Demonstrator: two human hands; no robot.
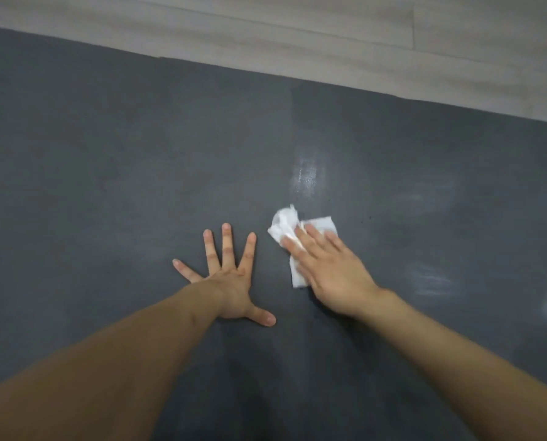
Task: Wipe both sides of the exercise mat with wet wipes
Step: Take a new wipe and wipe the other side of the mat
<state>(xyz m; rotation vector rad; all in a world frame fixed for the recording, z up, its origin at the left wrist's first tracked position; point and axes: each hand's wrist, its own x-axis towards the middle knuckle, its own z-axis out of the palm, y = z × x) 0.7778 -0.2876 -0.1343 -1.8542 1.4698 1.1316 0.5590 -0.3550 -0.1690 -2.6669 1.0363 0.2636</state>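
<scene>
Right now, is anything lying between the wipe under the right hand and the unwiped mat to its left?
Only the left hand, spread flat on the mat just left of the wet wipe under the right hand. Beyond it, nothing visible.

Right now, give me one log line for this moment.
step: wiping mat | right hand: flat on wipe | left hand: splayed on mat | wet streaks to the right | floor beyond

My one head camera looks steeply down, close over the dark mat [138, 154], facing its far edge and the floor [329, 23] beyond it.
</scene>
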